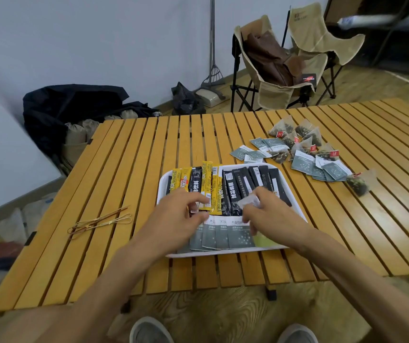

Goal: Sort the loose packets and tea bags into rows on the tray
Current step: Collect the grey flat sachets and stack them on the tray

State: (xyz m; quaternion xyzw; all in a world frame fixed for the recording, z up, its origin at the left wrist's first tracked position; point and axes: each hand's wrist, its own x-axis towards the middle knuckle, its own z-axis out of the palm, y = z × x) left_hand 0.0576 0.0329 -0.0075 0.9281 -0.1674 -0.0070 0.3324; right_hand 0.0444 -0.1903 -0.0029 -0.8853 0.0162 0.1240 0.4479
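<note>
White rectangular tray (300,214) at centre: stick and grey flat packets (223,233) rowed; left hand (176,216) pinches a stick, right hand (263,214) grasps a clear wrapper; pyramid tea bags (297,137) upper right remain unsorted.

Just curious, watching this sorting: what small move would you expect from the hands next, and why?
Probably the right hand lays the small clear packet it seems to pinch down on the tray. Both hands are over the grey sachets in the near row, while more sachets and tea bags wait loose on the table.
</note>
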